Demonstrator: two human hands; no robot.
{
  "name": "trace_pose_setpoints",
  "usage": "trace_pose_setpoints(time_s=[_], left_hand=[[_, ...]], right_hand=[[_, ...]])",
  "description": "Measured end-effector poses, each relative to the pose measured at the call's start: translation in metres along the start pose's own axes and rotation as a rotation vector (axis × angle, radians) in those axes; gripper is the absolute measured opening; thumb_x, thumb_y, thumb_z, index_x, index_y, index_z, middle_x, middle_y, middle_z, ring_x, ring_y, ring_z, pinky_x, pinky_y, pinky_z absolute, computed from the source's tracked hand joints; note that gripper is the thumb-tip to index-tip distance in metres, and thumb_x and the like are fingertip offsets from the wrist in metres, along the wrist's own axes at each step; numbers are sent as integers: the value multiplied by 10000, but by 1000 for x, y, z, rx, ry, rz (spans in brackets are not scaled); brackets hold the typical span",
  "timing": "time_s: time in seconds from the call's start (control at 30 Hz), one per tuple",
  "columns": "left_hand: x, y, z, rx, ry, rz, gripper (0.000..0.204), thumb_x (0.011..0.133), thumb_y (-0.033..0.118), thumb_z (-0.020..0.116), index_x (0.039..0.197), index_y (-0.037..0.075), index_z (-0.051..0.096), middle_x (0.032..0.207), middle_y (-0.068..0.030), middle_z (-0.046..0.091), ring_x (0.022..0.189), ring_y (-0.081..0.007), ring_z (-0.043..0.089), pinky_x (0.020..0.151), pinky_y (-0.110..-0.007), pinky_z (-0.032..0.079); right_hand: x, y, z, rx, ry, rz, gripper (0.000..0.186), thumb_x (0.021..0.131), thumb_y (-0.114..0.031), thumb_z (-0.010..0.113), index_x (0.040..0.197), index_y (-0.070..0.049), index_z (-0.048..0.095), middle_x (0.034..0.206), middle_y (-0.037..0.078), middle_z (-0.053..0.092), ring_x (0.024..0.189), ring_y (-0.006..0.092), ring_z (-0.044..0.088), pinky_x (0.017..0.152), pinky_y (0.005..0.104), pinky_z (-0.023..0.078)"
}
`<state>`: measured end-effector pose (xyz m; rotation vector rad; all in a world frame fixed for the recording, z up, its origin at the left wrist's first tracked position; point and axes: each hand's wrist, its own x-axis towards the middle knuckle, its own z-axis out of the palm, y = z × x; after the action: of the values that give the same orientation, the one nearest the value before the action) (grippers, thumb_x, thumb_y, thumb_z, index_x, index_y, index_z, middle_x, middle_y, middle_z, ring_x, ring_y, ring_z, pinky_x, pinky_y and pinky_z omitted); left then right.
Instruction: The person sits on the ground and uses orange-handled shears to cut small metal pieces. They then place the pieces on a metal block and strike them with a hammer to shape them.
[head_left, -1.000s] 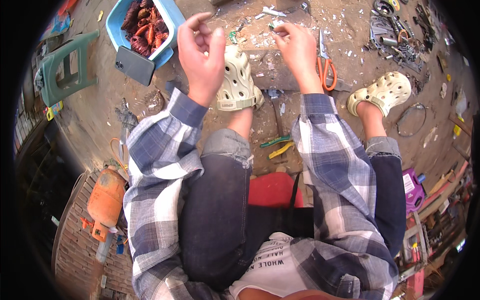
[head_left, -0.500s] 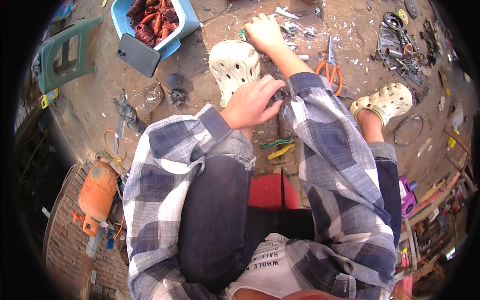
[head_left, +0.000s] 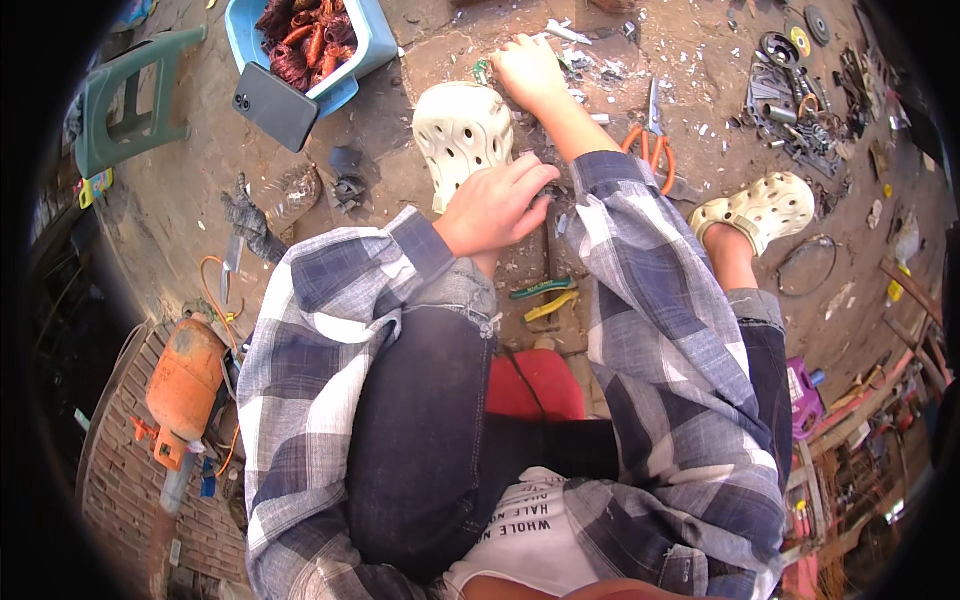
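My right hand reaches down to the ground beyond the left cream clog, fingers bent beside a small green piece; whatever is under them is hidden. Lower down, my left hand lies loosely over my left ankle, just behind that clog, fingers slightly apart with nothing visible in them. Orange-handled shears lie right of my right forearm. Green and yellow pliers rest on the ground below my left hand. Pale scraps are scattered round my right hand.
A blue tub of copper wire, with a phone at its rim, is upper left, beside a green stool. An orange gas cylinder stands lower left. Metal parts lie upper right. A purple container is at right.
Since a second ago my left hand has dropped from beside the tub to my ankle, and my right hand has moved left and upward to the ground. The last half second shows little movement.
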<state>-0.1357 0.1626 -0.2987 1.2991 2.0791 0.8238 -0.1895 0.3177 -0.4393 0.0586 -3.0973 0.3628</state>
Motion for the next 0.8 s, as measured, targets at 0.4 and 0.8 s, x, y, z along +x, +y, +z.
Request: trace_pose_setpoints(time_s=[0.4,0.8], left_hand=[[17,20,-28,-938,540,-503,160,875,34,587,1030,-3,565,864,-21,572,612,-47,539,517,-183,447],[29,74,-80,-1406,319,-540,142,898,69,590,1021,1,608,852,-40,616,701,-79,555,589,-197,449]], right_hand=[[-69,-40,-136,1855,209,804,194,815,-205,717,839,-13,696,725,-1,625,665,45,501,626,212,397],[-118,-64,-230,1699,341,789,136,837,-88,674,910,26,670,843,44,665,765,75,600,703,210,471]])
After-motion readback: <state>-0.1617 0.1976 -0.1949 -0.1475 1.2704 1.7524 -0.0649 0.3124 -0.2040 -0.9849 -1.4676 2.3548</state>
